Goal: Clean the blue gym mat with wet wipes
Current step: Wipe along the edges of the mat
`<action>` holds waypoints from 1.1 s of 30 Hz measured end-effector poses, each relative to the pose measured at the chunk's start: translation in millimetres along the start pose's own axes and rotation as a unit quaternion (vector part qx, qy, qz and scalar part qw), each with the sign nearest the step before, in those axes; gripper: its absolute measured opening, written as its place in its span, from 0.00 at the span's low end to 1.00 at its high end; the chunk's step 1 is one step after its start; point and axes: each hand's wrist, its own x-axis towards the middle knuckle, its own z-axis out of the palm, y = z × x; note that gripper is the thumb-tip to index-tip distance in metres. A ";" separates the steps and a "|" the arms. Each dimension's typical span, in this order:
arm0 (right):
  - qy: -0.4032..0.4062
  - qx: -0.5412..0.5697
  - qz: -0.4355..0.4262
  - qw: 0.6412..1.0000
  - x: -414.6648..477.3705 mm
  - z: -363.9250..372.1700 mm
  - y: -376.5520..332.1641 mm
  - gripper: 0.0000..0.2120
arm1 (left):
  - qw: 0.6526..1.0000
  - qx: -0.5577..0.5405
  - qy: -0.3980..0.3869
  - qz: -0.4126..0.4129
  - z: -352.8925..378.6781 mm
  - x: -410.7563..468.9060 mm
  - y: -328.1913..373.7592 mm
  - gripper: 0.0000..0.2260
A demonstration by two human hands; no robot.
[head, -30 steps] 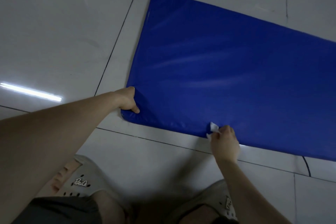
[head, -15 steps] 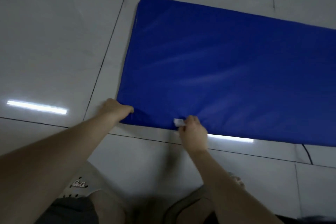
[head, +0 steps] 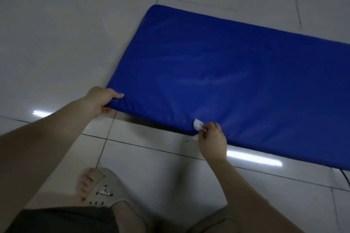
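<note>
Seemingly mid-wipe, head camera: I see one blue mat (head: pixel 227 73) on the tiled floor (head: pixel 56 43), its long axis running from the near-left corner away to the right. The left hand (head: pixel 98 102) curls round that corner, thumb on top, holding it slightly off the tiles. The right hand (head: pixel 212 138) pinches the single white wipe (head: pixel 198 125) against the near long edge, well right of the left hand. Most of that edge lies rightward of the wipe, so I judge the right hand the nearer. Count: one mat, one wipe, two hands, one slipper (head: pixel 106 189) plainly visible.
</note>
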 end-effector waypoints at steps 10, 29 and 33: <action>-0.136 -0.100 -0.095 0.981 2.3 82.4 -92.4 0.10 | 0.898 0.416 -0.025 0.143 64.1 -19.0 -34.2 0.26; -0.072 -0.028 -0.019 0.997 -16.6 85.9 -88.6 0.06 | 0.818 0.543 -0.141 0.126 101.5 -5.2 -29.4 0.36; -0.076 -0.077 -0.095 0.990 -13.6 101.8 -110.5 0.05 | 0.818 0.542 -0.147 0.123 102.8 -2.7 -24.4 0.33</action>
